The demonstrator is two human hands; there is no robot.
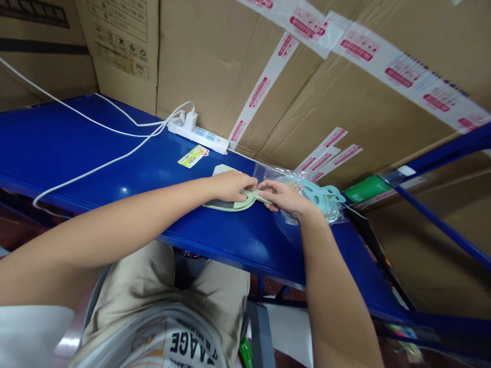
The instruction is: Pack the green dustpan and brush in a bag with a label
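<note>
Both forearms reach over the blue table (pixel 76 148). Left hand (pixel 230 185) pinches the handle of a pale green paddle (pixel 230 204) lying flat on it; right hand (pixel 286 198) grips the same handle's end, fingers closed. Just right lies a clear bag (pixel 276 174) holding blue paddles (pixel 324 197).

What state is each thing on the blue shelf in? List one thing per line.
Left hand: closed on the green paddle.
Right hand: pinching the paddle's handle.
Green paddle: flat on the blue shelf.
Clear bag: crumpled, holding blue paddles.
Power strip: one white plug in.
Label: lying flat.
</note>
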